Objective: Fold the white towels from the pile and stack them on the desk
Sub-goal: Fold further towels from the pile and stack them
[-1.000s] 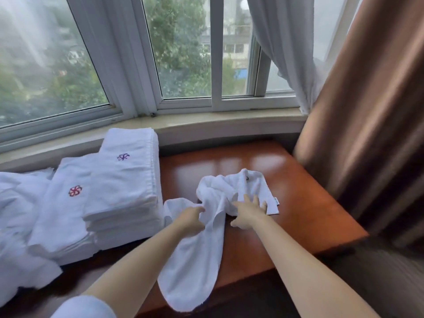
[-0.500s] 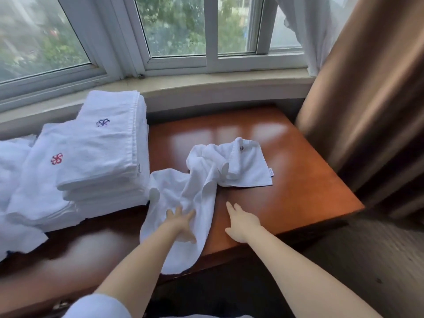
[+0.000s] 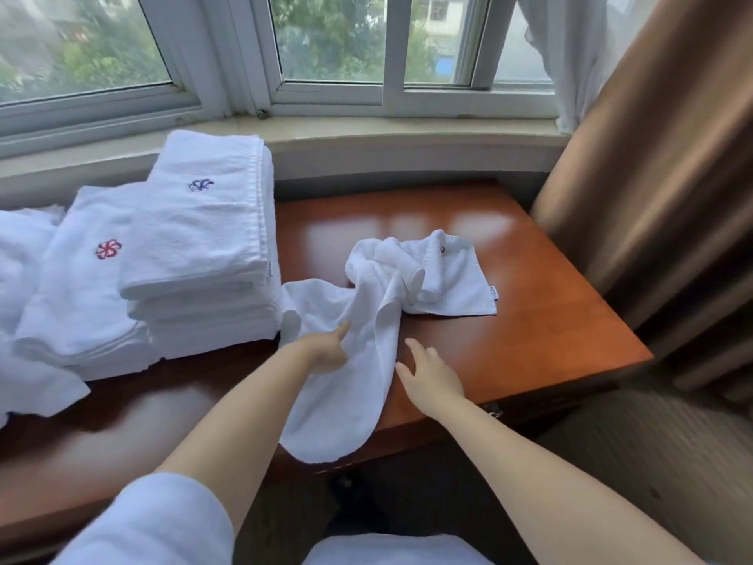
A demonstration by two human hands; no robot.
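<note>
Glossy reddish-brown wooden desk (image 3: 529, 328) under a white-framed window (image 3: 326, 87), brown curtain (image 3: 652, 177) at right, stacks of folded white towels (image 3: 203, 254) at left. Crumpled white towel (image 3: 366, 320) mid-desk, draping over the near edge. Left hand (image 3: 326, 350) on its fabric, grip unclear; right hand (image 3: 432, 373) just beside, fingers spread, holding nothing.

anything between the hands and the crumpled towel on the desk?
Nothing visible. The left hand already touches the crumpled towel at its left fold; the right hand hovers open over bare desk just right of it. The folded stacks sit off to the left.
</note>
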